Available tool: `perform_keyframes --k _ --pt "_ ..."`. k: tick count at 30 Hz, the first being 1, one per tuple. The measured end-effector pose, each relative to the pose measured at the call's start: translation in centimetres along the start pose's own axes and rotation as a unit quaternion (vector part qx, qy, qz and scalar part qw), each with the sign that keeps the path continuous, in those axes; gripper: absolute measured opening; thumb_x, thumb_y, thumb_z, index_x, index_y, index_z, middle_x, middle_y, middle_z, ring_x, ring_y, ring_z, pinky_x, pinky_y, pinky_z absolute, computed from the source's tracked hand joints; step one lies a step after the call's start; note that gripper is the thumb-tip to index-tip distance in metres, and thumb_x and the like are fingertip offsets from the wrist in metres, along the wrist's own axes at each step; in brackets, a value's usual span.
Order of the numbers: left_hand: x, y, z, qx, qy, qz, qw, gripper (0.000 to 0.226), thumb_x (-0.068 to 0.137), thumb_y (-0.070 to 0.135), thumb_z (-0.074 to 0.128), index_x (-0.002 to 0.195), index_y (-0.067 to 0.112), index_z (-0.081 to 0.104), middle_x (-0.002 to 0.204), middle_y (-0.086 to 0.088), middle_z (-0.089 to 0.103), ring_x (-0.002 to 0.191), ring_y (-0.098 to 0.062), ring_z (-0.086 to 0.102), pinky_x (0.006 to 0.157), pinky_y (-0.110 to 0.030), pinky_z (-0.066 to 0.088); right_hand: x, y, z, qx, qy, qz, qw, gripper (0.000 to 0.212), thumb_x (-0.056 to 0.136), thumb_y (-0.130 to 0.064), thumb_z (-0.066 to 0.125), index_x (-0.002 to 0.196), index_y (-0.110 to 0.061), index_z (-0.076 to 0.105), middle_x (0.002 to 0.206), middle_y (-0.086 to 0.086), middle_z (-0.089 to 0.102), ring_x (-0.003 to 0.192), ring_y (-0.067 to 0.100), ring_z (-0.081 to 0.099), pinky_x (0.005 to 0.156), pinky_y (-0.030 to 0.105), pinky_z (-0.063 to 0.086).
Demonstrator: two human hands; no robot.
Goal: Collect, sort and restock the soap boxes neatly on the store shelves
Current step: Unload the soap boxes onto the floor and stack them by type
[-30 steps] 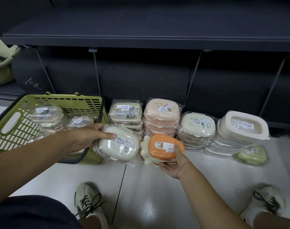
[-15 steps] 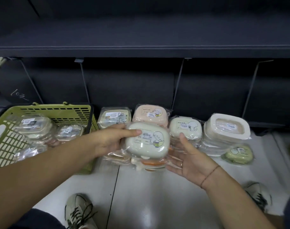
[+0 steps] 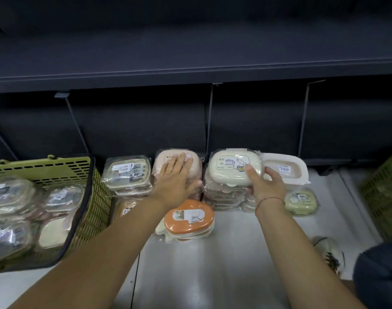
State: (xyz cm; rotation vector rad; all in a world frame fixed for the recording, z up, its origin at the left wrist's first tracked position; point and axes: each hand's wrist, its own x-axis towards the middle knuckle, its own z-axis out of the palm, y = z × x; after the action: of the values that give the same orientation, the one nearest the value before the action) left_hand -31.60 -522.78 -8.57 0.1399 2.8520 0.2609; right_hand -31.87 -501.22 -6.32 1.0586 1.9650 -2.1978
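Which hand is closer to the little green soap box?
Right. The right hand, holding the cream box, is left of the green box; the left hand rests on the pink box, farther left.

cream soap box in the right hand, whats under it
Under the cream soap box, gripped by the right hand, sits a stack of wrapped soap boxes. The stack's top lid is covered; its print cannot be seen.

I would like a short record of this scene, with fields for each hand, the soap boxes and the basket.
Left hand: lies flat on the pink wrapped soap box, top of its stack
Right hand: grips the cream wrapped soap box with cartoon label, top of its stack
Front: stack of orange-lidded soap boxes
Far right: small pale green soap box
Basket: green plastic basket at left, holding wrapped boxes
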Motion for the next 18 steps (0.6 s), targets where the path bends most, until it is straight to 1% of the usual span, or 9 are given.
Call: perform_keyframes --k 1,3,5,6,8,10,12,14,18 --pt "0.0 0.1 0.0 -0.002 0.001 0.0 1.0 0.077 0.097 0.063 0.024 0.156 0.024 -0.007 0.162 -0.002 -0.016 0.148 -0.02 -0.02 0.118 -0.038 -0.012 0.1 0.3 0.5 -0.027 -0.005 -0.01 1.0 0.048 0.076 -0.03 0.081 0.116 -0.022 0.056 0.116 0.006 0.063 0.102 0.03 0.064 0.091 0.045 0.054" --pt "0.1 0.1 0.0 -0.004 0.005 -0.003 1.0 0.078 0.097 0.063 0.025 0.155 0.024 -0.007 0.162 -0.001 -0.017 0.147 -0.019 -0.021 0.118 -0.037 -0.013 0.3 1.3 1.4 -0.075 -0.025 -0.023 0.997 0.044 0.073 -0.036 0.081 0.108 -0.02 0.059 0.112 0.006 0.064 0.1 0.032 0.066 0.092 0.047 0.053" --pt "-0.1 -0.1 0.0 -0.006 0.005 -0.005 1.0 0.078 0.096 0.063 0.025 0.155 0.024 -0.008 0.162 -0.001 -0.018 0.147 -0.019 -0.022 0.117 -0.036 -0.014 0.6 2.2 2.1 -0.102 -0.008 -0.02 0.995 0.056 0.063 -0.044 0.083 0.106 -0.017 0.059 0.12 0.01 0.06 0.095 0.031 0.065 0.092 0.045 0.053" --pt "-0.1 -0.2 0.0 -0.006 0.003 -0.004 1.0 0.079 0.096 0.063 0.025 0.155 0.024 -0.009 0.162 -0.001 -0.018 0.147 -0.018 -0.023 0.117 -0.035 -0.014 0.3 2.2 2.2 -0.105 0.007 -0.023 0.994 0.059 0.064 -0.039 0.085 0.11 -0.016 0.058 0.125 0.011 0.054 0.095 0.027 0.061 0.094 0.04 0.051" --pt "-0.1 -0.3 0.1 -0.006 -0.001 -0.001 1.0 0.08 0.096 0.064 0.025 0.154 0.024 -0.011 0.161 -0.001 -0.019 0.147 -0.018 -0.024 0.116 -0.034 -0.016 0.1 2.5 1.9 -0.144 0.035 -0.048 0.988 0.054 0.073 -0.024 0.083 0.119 -0.011 0.057 0.128 0.012 0.044 0.093 0.018 0.048 0.093 0.029 0.043" --pt "-0.1 -0.2 0.1 -0.005 -0.009 0.0 1.0 0.08 0.096 0.064 0.026 0.154 0.024 -0.011 0.161 -0.001 -0.019 0.147 -0.018 -0.024 0.117 -0.035 -0.015 0.1 3.2 1.6 -0.189 0.052 -0.083 0.977 0.051 0.077 -0.02 0.08 0.122 -0.011 0.057 0.13 0.011 0.042 0.092 0.015 0.044 0.091 0.025 0.038" --pt "0.0 -0.1 0.1 -0.003 -0.01 0.0 1.0 0.081 0.096 0.065 0.026 0.155 0.023 -0.011 0.162 -0.002 -0.02 0.147 -0.019 -0.024 0.118 -0.037 -0.014 -0.2 3.7 1.8 -0.227 0.065 -0.112 0.965 0.052 0.078 -0.022 0.079 0.124 -0.015 0.056 0.133 0.01 0.041 0.103 0.025 0.052 0.091 0.03 0.041" --pt "-0.1 0.0 0.1 -0.002 -0.016 -0.002 1.0 0.082 0.095 0.065 0.026 0.155 0.022 -0.01 0.161 -0.002 -0.02 0.147 -0.019 -0.024 0.119 -0.038 -0.014 -0.4 4.0 2.1 -0.267 0.073 -0.114 0.954 0.054 0.078 -0.026 0.079 0.126 -0.019 0.055 0.137 0.009 0.04 0.115 0.033 0.05 0.091 0.038 0.043" --pt "-0.5 -0.2 -1.4 -0.032 -0.046 0.004 0.998 0.081 0.096 0.065 0.027 0.156 0.023 -0.008 0.162 0.0 -0.019 0.148 -0.017 -0.022 0.118 -0.037 -0.012 -0.9 4.0 2.0 -0.331 0.106 -0.116 0.93 0.061 0.076 -0.035 0.079 0.127 -0.018 0.051 0.138 0.012 0.038 0.122 0.038 0.046 0.102 0.049 0.039"
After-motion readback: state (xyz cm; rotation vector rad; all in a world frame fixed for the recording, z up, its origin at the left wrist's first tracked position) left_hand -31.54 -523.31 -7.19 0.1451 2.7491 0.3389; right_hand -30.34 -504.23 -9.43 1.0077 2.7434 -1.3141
